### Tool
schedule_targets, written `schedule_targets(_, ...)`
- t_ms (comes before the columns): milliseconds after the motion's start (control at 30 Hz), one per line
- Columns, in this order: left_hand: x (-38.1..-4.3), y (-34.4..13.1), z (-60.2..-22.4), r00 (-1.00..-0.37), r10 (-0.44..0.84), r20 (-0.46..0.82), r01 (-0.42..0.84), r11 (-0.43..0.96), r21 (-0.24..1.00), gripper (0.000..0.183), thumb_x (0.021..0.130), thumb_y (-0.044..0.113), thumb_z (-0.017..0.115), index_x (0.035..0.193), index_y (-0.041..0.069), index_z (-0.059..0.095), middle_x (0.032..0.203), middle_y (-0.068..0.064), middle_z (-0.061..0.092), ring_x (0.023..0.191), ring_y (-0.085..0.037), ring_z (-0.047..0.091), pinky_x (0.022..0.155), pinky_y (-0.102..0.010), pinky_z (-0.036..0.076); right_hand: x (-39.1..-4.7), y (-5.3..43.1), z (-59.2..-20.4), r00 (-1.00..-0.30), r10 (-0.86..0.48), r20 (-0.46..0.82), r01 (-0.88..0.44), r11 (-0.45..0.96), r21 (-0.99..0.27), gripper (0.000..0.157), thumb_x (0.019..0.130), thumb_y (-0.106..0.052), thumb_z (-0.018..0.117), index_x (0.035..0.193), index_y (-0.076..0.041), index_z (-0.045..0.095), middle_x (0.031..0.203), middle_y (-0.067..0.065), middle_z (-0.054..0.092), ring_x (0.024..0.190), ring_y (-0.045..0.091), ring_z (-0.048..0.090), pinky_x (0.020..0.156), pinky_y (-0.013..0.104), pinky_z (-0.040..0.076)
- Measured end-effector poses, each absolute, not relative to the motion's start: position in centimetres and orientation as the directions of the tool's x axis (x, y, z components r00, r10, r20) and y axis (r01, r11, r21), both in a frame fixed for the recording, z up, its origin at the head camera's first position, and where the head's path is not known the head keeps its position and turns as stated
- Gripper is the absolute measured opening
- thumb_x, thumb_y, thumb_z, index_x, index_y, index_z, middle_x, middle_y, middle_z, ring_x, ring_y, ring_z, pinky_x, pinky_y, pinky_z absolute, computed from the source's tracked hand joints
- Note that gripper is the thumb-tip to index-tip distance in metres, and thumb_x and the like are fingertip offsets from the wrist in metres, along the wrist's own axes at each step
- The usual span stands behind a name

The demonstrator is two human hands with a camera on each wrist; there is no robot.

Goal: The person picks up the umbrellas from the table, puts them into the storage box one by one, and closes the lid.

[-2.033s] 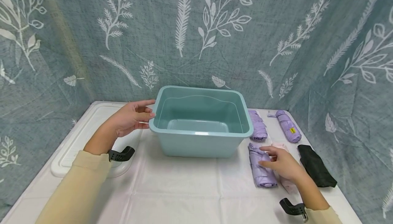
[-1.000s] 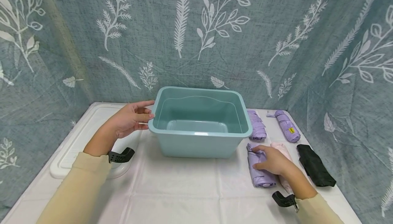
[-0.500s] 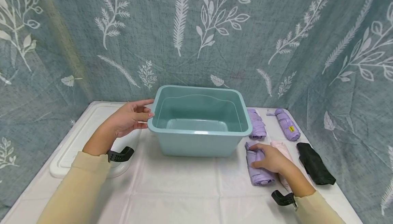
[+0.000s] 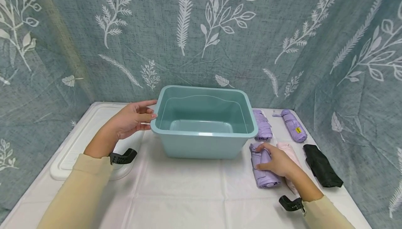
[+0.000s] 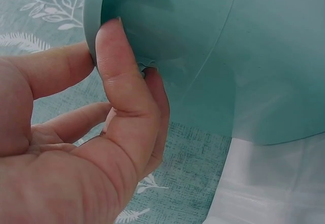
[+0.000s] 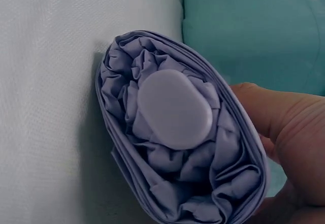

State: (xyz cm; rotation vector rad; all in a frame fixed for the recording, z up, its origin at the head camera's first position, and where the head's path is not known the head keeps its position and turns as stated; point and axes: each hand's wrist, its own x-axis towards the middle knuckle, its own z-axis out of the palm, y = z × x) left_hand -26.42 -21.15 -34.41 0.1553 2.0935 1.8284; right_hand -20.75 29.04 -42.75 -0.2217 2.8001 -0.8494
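A teal plastic bin (image 4: 201, 149) stands at the back middle of the table. At its left rim my left hand (image 4: 133, 119) grips the edge, with thumb and curled fingers round the lip in the left wrist view. My right hand (image 4: 277, 161) holds a folded purple umbrella (image 4: 262, 178) from above, thumb on the near part and fingers toward the far end. The right wrist view shows the umbrella's end, with its pale oval handle cap (image 6: 175, 109) inside crumpled fabric. The palm hides part of the umbrella's right side.
A second purple umbrella (image 4: 263, 126) lies beside the bin, a third umbrella (image 4: 294, 126) with a yellow label farther right. A pink rolled bundle (image 4: 289, 150) is partly behind the right hand, a black one (image 4: 323, 166) beyond. A white lid (image 4: 84, 135) lies left.
My right hand has come left onto the near purple umbrella and taken hold of it; the umbrella has shifted slightly left. My left hand stays on the bin's rim.
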Motion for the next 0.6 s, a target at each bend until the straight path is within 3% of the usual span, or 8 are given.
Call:
schedule_targets(200,-26.4,-21.1,-34.5,-0.928,0.315,-0.199,-0.156,0.155,0.975,0.078,0.101,0.013,0.066,0.165,0.015,0.022,0.108,0.002,0.052,0.088,-0.008,0.064,0.081,-0.026,0.06,-20.8,29.4,-43.2,-0.961,-0.18,-0.209,-0.02,0.801,-0.598,0.032,0.079,-0.027,0.089,0.105,-0.018,0.075,0.128,0.017,0.067,0.118,0.035,0.058,0.103,0.06,0.045)
schedule_targets(467,-26.5,-21.2,-34.5,-0.93,0.312,-0.192,-0.143,0.173,0.974,0.077,0.101,0.013,0.066,0.165,0.015,0.023,0.108,0.002,0.052,0.09,-0.008,0.065,0.081,-0.027,0.06,-21.0,30.1,-43.5,-0.938,-0.196,-0.286,0.074,0.694,-0.716,0.048,0.072,-0.023,0.093,0.117,-0.015,0.077,0.145,0.023,0.055,0.138,0.041,0.041,0.117,0.069,0.025)
schedule_targets(600,-26.5,-21.2,-34.4,-0.931,0.313,-0.19,-0.14,0.177,0.974,0.077,0.102,0.013,0.065,0.165,0.015,0.022,0.108,0.002,0.052,0.09,-0.008,0.064,0.082,-0.027,0.06,-20.8,30.2,-43.6,-0.936,-0.218,-0.277,0.077,0.64,-0.765,0.052,0.072,-0.019,0.094,0.12,-0.012,0.075,0.15,0.026,0.049,0.144,0.043,0.035,0.119,0.069,0.021)
